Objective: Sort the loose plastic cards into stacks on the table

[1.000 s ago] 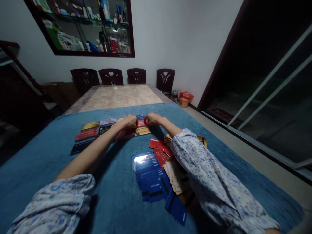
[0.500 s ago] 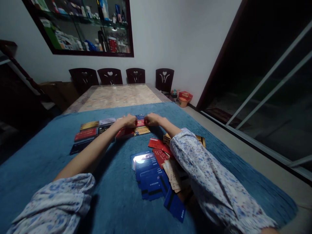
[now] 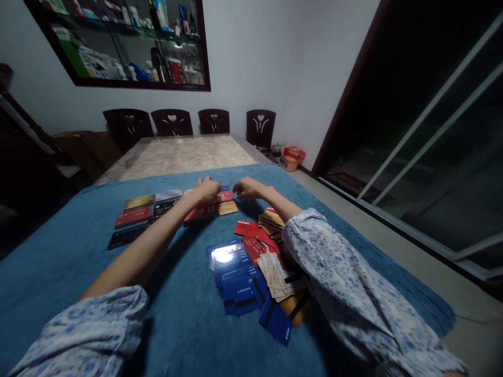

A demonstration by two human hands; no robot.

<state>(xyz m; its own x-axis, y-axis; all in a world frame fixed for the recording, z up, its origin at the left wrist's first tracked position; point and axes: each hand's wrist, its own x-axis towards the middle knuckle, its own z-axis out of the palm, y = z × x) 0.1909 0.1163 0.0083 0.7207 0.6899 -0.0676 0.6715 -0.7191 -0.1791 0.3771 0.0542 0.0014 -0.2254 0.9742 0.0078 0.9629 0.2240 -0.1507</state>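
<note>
Rows of bank-style cards lie on the blue cloth (image 3: 173, 293). My left hand (image 3: 207, 190) hovers over or rests on the back of the right-hand rows, its fingers loosely bent and apart; whether they touch is hard to tell. Beside it is a red card (image 3: 225, 196), with a yellow card (image 3: 224, 208) in front. To the right of these, my right hand (image 3: 248, 188) has bent, parted fingers and holds nothing visible. Closer to me spreads a loose heap of blue cards (image 3: 237, 280), red cards (image 3: 252, 248) and beige cards (image 3: 273, 277), partly under my right forearm.
Left of my left forearm are a gold card (image 3: 139, 202), a red card (image 3: 132, 217) and a dark blue card (image 3: 126, 236). Beyond the cloth is the patterned tabletop (image 3: 196, 152), with several dark chairs (image 3: 261, 128) behind it. Glass sliding doors (image 3: 424, 141) stand at right.
My right hand has drawn slightly away from the red card, leaving a gap. My left hand has shifted up and back from the card's left edge. The view has turned slightly.
</note>
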